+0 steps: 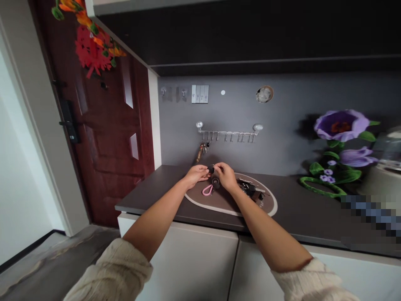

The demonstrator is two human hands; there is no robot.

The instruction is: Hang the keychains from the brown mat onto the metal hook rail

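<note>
My left hand (198, 174) and my right hand (226, 175) meet above an oval brown mat (200, 201) with a pale rim. Between their fingertips they grip a bunch of keys (215, 182) with dark pieces on it; its small details are hard to make out. A pink loop strap (207, 190) hangs below my hands at the bunch. Both hands are closed in a pinch. Right of my right hand, a heap of keys (250, 190) with black parts lies on the mat.
Behind my hands, a clear hook rail (228, 133) is fixed to the grey wall, with a patterned strap (199, 154) and keys at its left end. Purple artificial flowers (341, 125) stand at the right. A dark shelf (250, 37) overhangs the counter (291, 213). A red door (115, 146) is left.
</note>
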